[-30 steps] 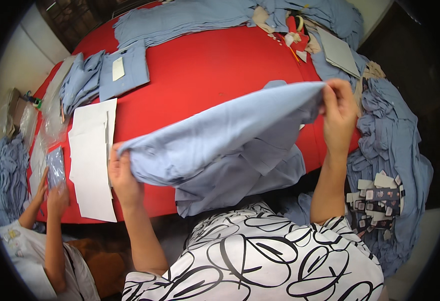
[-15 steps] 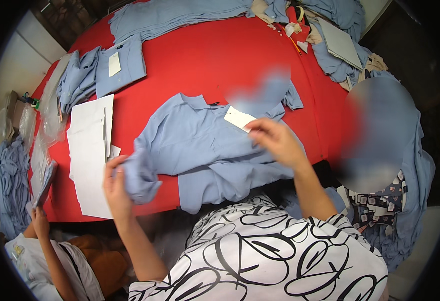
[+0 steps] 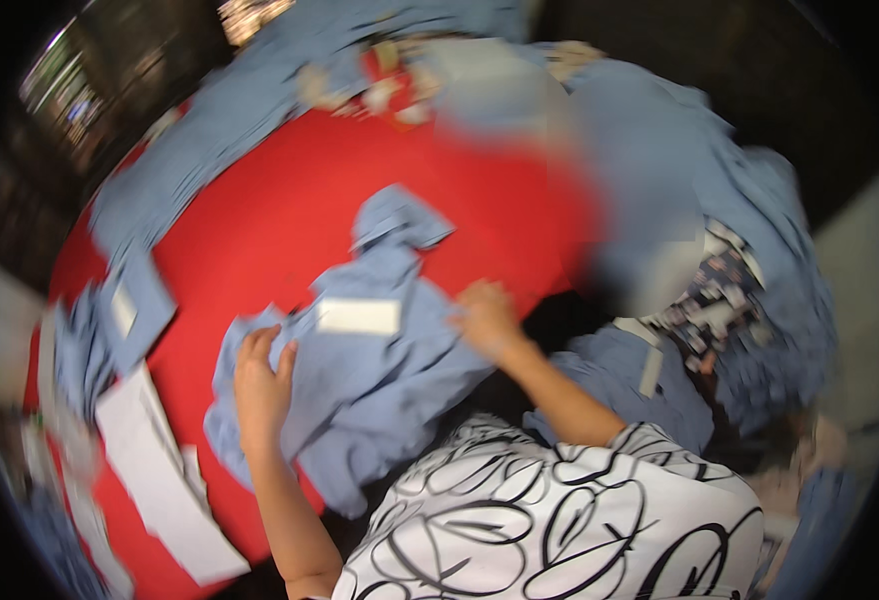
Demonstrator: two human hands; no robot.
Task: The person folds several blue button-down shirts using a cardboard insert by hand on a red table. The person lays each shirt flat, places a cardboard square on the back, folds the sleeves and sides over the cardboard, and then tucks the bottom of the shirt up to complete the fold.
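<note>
A light blue shirt (image 3: 379, 375) lies rumpled on the red-covered table in front of me, with one sleeve (image 3: 394, 220) stretched toward the far side. A white card tag (image 3: 358, 316) rests flat on its upper part. Over the shirt's left side is my left hand (image 3: 262, 385), its thumb and fingers apart. My right hand (image 3: 489, 318) is at the shirt's right edge, fingers bent together on the cloth; motion blur softens their tips.
White paper sheets (image 3: 154, 465) lie at the left, beyond them a folded blue shirt with a tag (image 3: 141, 305). Blue garments (image 3: 219, 130) line the far edge. More blue cloth (image 3: 649, 385) and dark printed labels (image 3: 719, 295) are piled at the right.
The view has swung to the right. My right hand has let go of the tag and moved to the shirt's right edge. My left hand has released the bunched cloth.
</note>
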